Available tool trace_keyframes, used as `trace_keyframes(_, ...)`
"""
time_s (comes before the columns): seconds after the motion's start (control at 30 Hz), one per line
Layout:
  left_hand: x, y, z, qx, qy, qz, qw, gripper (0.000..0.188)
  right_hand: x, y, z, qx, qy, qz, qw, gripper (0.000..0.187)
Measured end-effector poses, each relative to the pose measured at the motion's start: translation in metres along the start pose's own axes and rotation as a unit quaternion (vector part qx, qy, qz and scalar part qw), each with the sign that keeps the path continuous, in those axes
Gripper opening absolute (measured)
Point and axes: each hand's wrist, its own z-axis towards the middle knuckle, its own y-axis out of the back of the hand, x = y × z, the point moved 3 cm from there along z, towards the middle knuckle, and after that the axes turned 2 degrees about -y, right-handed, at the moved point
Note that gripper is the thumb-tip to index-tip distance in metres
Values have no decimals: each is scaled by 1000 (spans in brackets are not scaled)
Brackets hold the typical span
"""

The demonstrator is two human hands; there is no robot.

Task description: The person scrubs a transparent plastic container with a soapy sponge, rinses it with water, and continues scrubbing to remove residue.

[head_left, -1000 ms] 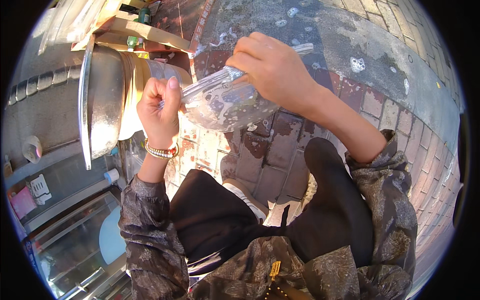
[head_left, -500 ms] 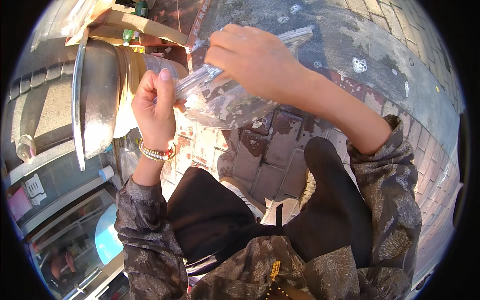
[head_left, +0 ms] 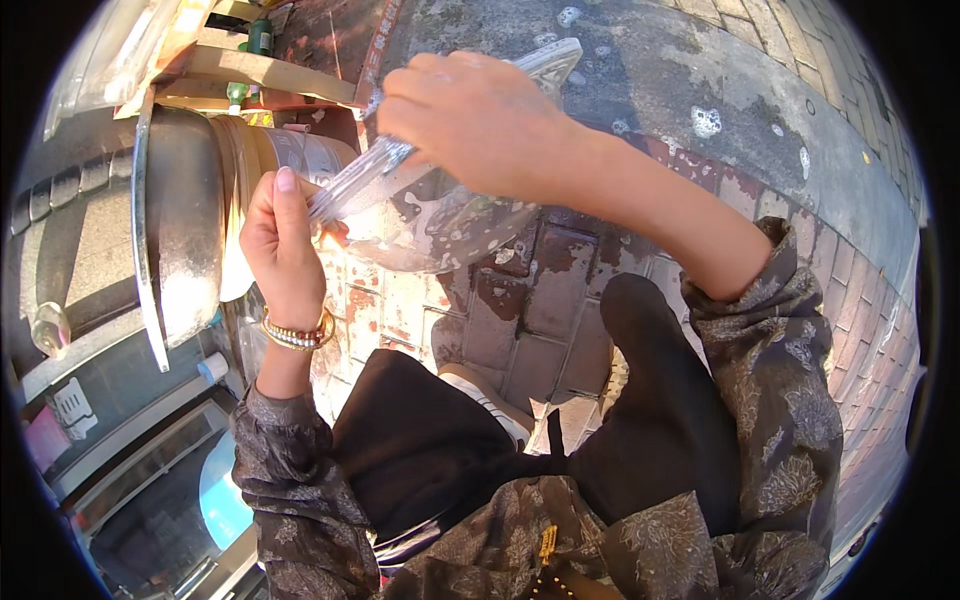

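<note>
A clear see-through plastic container [head_left: 440,235], round and bowl-like, is tilted in front of me, with foam patches on its wall. My left hand [head_left: 283,235] pinches the near-left end of its thick rim, thumb up. Across the rim's upper part lies my right hand [head_left: 470,120], its fingers bent over the edge. Whether anything else is under those fingers is hidden. Beyond the right hand, the far end of the rim [head_left: 555,58] sticks out. I wear a beaded bracelet [head_left: 298,332] on my left wrist.
At the left stand a metal basin [head_left: 180,215] and a pale cylindrical tub [head_left: 290,150]. A wooden frame [head_left: 270,70] and green bottle [head_left: 260,37] are behind them. Below lies wet brick paving [head_left: 550,275]; foam spots [head_left: 706,122] dot the grey ground.
Both hands and the plastic container have shifted a little to the left together. The rim's far end now slants up more steeply.
</note>
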Motion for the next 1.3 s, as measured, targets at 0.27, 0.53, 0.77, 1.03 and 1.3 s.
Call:
trace_keyframes(0.27, -14, 9, 11, 151, 16, 97, 984, 28, -95, 22, -58, -17, -176, 190, 966, 21)
trace_keyframes(0.53, -44, -52, 5, 161, 54, 181, 969, 28, -2, -3, 15, -74, 31, 181, 980, 27)
trace_keyframes(0.77, -55, -32, 13, 26, -30, 60, 997, 25, -69, 4, -53, -5, -214, 299, 930, 28)
trace_keyframes(1.03, -45, -31, 5, 40, -91, -8, 995, 30, -78, 34, -66, -9, -170, 217, 961, 24)
trace_keyframes(1.3, -51, -36, 4, 83, -101, 103, 986, 46, -18, 16, 2, -32, -50, 251, 966, 34)
